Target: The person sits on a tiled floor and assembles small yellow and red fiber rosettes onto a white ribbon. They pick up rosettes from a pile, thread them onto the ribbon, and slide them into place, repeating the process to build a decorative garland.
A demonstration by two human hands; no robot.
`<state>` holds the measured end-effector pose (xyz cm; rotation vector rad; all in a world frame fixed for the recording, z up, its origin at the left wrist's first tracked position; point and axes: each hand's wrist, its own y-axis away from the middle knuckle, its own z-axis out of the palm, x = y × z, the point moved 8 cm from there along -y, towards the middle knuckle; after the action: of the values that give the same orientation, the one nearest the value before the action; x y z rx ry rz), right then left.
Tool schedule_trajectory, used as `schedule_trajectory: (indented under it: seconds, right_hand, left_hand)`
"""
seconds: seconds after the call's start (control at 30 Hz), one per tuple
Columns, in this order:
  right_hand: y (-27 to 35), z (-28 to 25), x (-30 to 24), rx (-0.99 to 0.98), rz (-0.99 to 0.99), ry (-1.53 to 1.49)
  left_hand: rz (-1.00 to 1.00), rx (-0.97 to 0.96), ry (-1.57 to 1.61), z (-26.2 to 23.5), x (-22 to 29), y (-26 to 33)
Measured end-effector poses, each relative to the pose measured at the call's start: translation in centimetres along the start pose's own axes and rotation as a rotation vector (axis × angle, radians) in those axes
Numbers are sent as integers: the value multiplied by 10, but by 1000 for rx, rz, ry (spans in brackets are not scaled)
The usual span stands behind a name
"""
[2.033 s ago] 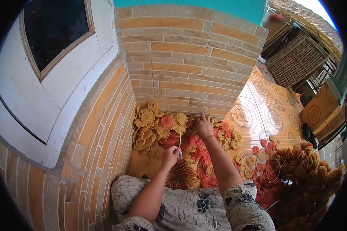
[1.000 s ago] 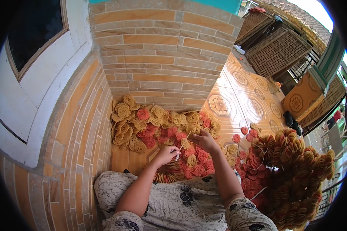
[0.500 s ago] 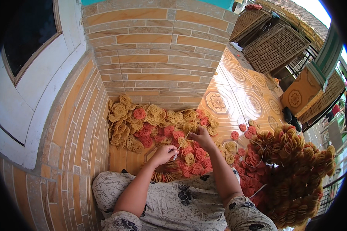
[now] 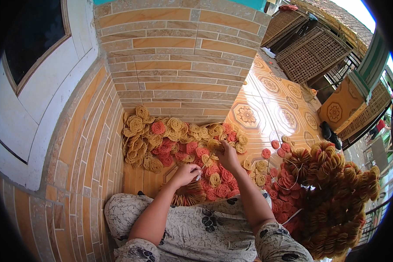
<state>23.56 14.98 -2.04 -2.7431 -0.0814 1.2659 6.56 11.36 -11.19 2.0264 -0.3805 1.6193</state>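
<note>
Threading, by the look of it: the left hand (image 4: 185,174) is closed around the near end of a thin pale skewer or needle (image 4: 204,165), low over the person's lap, with a short stack of yellow coils (image 4: 188,196) sitting just beneath it. The right hand (image 4: 225,153) is further out, fingers pinched on one yellow coil (image 4: 214,144) at the far tip of the skewer. I cannot tell whether the coil is already pierced or only pressed against the tip.

Loose yellow and red spiral discs (image 4: 161,139) lie spread on the tiled floor (image 4: 266,109) at the foot of the brick pillar (image 4: 179,65), touching one another in a single heap. Strung bundles (image 4: 336,192) of the same discs are piled to the person's right, well apart from the working hands.

My judgement on doing this step well:
- Keep the left fist steady and the skewer level, so the right hand does all the aiming.
- Pierce through the coil's centre, not its outer loops, which look brittle and likely to crack.
- Pinch the disc by its rim, flat face square to the tip.
- Slide it down slowly until it touches the stack, without forcing.
- Pick from the near edge of the heap, so the forearm does not drag across discs.
</note>
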Motion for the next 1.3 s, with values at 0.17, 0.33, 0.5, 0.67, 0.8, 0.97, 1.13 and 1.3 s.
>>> schedule_trajectory:
  seconds: [0.17,0.33,0.5,0.67,0.8,0.97,1.13,1.3]
  right_hand:
    - [3,7,-10,-112,-103,-64]
    - [5,19,6,-289,181,-682]
    - [-1,19,7,-284,134,-679]
    - [-2,12,14,-179,117,-480]
    - [-9,8,16,-107,36,-420]
    - [-7,17,25,-102,171,-733]
    - [-1,28,10,-255,115,-371]
    - [0,33,-9,-220,-6,-483]
  left_hand:
    - [0,13,8,-1,4,1]
    - [-28,54,70,-4,5,2]
    - [0,67,93,-4,6,2]
    - [1,83,47,-6,5,1]
    - [15,81,43,-6,7,2]
    - [15,82,14,-6,-1,-2]
    - [81,243,-33,-18,0,-3]
    - [213,421,-86,-35,29,8]
